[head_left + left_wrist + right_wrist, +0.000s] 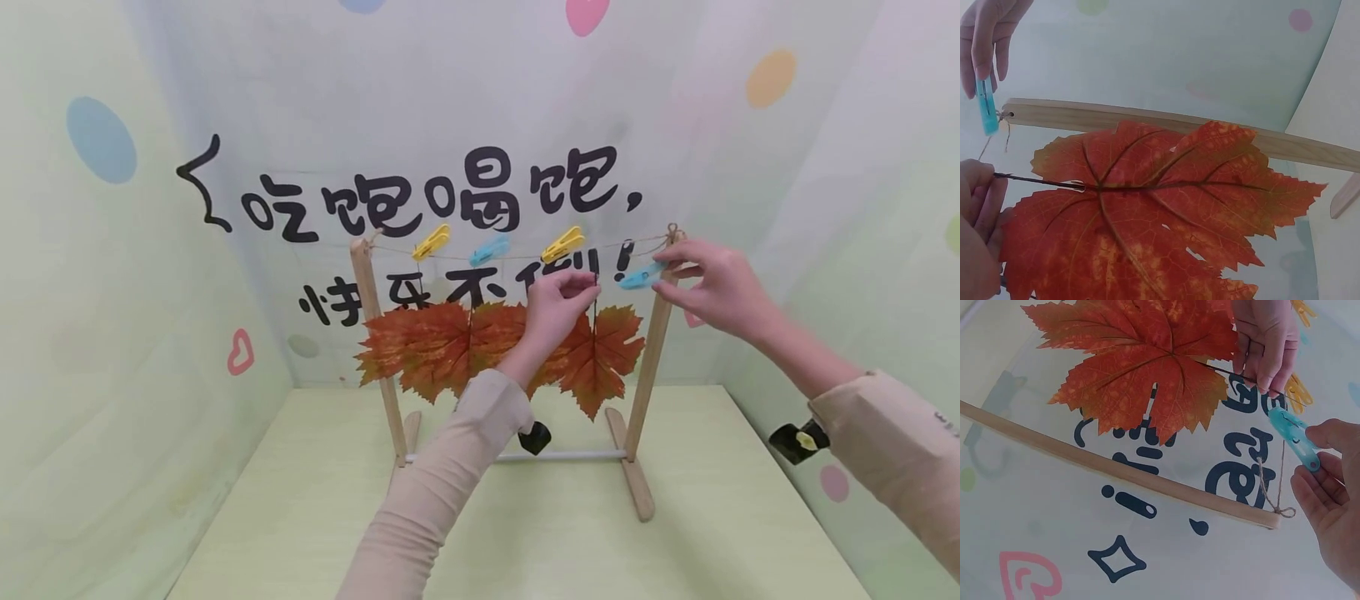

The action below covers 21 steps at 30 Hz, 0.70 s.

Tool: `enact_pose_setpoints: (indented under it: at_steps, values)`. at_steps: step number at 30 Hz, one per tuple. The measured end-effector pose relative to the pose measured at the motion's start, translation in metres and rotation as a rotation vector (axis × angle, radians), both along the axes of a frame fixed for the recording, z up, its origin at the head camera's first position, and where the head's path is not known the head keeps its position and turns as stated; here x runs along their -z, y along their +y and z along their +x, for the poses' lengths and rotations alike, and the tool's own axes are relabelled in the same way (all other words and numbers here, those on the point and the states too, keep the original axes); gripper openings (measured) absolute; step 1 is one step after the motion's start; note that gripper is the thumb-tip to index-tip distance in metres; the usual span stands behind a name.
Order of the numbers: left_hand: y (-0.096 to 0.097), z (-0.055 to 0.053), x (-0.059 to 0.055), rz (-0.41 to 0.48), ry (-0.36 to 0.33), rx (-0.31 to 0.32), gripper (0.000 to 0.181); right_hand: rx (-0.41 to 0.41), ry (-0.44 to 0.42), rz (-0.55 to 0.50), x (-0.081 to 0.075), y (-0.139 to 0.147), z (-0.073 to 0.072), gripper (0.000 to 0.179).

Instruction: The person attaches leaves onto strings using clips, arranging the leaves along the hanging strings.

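My left hand [557, 310] pinches the dark stem [1041, 181] of an orange-red maple leaf [596, 367], which hangs tip down at the right of several similar leaves. To its right, my right hand [723, 287] holds a light blue clothespin [1294, 439] between thumb and fingers, beside the top of the right post. In the right wrist view the clothespin's nose is close to the stem's end and the twine. Along the twine [522, 257] sit two yellow clothespins [432, 242] and another blue clothespin [490, 250]. The left forearm hides part of the middle leaves.
A wooden stand with a left post [367, 283], a right post [649, 367] and a white crossbar [577, 456] stands on the pale table [525, 533]. Behind it is a printed backdrop [420, 100] with black lettering. Twine is knotted at both post tops.
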State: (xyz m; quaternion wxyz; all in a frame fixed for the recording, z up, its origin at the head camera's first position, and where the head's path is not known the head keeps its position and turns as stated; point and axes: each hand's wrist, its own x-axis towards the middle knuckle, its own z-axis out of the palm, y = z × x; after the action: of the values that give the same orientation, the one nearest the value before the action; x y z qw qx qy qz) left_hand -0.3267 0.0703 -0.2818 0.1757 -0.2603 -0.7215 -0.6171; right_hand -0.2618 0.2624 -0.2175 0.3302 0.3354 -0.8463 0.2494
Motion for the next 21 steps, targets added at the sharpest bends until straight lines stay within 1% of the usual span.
enact_pose_setpoints:
  at_steps: [6, 10, 12, 15, 17, 21]
  values:
    - [0.008, -0.005, -0.007, 0.018, -0.002, -0.047, 0.018, -0.005, 0.017, 0.000, -0.006, 0.002, -0.003, 0.029]
    - [0.012, -0.006, -0.010, 0.021, -0.012, -0.054, 0.020, 0.010, 0.019, 0.013, -0.010, 0.000, -0.003, 0.029]
    - [0.013, -0.008, -0.009, 0.023, -0.025, -0.050, 0.020, 0.015, 0.021, 0.015, -0.011, 0.000, -0.003, 0.030]
    - [0.014, -0.010, -0.008, 0.023, -0.034, -0.061, 0.019, 0.020, 0.024, 0.007, -0.012, 0.000, -0.004, 0.030]
    - [0.015, -0.012, -0.008, 0.025, -0.030, -0.066, 0.018, 0.026, 0.020, -0.002, -0.013, 0.000, -0.004, 0.031]
    - [0.017, -0.014, -0.007, -0.001, -0.024, -0.078, 0.017, 0.033, -0.005, -0.026, -0.017, -0.002, -0.005, 0.032]
